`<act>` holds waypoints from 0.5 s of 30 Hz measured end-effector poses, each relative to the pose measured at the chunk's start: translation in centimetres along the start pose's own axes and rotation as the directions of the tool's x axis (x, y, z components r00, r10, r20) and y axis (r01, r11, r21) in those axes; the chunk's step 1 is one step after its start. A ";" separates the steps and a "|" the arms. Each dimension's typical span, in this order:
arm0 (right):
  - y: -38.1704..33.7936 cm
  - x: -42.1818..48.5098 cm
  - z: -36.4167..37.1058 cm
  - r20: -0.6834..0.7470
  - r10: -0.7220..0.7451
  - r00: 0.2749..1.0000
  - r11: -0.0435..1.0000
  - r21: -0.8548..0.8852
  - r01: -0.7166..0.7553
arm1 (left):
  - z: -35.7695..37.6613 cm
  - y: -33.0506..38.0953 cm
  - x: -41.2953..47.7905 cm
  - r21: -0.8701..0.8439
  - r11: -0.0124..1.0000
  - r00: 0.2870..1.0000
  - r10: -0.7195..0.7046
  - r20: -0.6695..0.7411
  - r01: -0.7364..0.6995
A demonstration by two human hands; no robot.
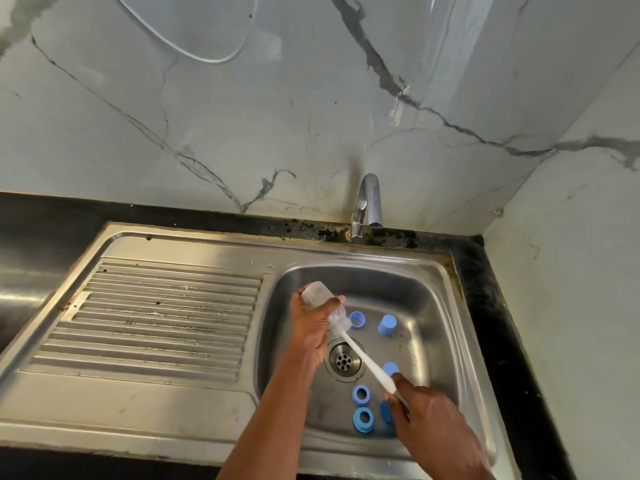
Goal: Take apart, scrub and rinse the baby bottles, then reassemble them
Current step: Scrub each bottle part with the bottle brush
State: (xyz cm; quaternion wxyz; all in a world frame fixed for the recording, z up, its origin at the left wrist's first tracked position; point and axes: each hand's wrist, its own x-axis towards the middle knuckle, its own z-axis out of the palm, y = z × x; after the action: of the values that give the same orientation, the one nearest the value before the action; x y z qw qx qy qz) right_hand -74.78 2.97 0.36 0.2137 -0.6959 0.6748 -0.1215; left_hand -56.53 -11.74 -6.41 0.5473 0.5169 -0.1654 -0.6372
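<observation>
My left hand (311,327) grips a clear baby bottle (317,293) over the left side of the steel sink basin (433,306), its mouth tilted down to the right. My right hand (420,410) holds the white handle of a bottle brush (363,356), whose head sits inside the bottle's neck. On the basin floor lie blue parts: a ring (357,319), an upright cap (387,325), another cap (391,368) partly behind the brush, two more rings (361,395) (363,418), and one blue piece (385,412) mostly hidden by my right hand.
A chrome tap (367,206) stands behind the basin, with no water running. The round drain (343,359) lies at the basin's middle. A ribbed steel draining board (156,317) stretches to the left. Black countertop (491,306) and marble walls close in the right corner.
</observation>
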 end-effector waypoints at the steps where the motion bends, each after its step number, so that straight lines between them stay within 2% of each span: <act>1: 0.1 0.1 -0.3 0.026 0.006 1.000 0.998 0.068 -0.008 | -0.1 0.0 0.0 0.005 1.000 1.000 -0.005 0.031 0.005; 4: 0.4 0.1 -1.1 0.120 0.031 0.992 0.971 0.234 -0.058 | -0.6 0.5 -0.2 -0.019 0.998 0.992 -0.053 0.113 0.055; 6: 0.7 0.0 -1.3 0.136 0.040 0.990 0.955 0.285 -0.078 | -0.8 0.7 -0.6 -0.056 0.995 0.984 -0.073 0.164 0.083; 8: 0.7 -0.1 -1.2 0.129 0.081 0.988 0.921 0.368 -0.123 | -0.8 0.6 -0.7 -0.081 0.991 0.973 -0.085 0.217 0.105; 11: 0.2 -0.1 -0.9 0.100 0.135 0.986 0.870 0.464 -0.167 | -0.4 0.8 -1.0 -0.105 0.985 0.973 -0.113 0.202 0.136; 15: -0.4 -0.3 0.4 0.022 0.185 0.983 0.868 0.465 -0.174 | 0.2 0.6 -1.2 -0.196 0.971 0.978 -0.102 0.184 0.138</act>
State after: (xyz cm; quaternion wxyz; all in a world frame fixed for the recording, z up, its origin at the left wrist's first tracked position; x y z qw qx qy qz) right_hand -74.24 3.34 0.20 0.3766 -0.5574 0.6900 -0.2673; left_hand -56.53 -11.02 -5.27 0.5420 0.4087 -0.1132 -0.7255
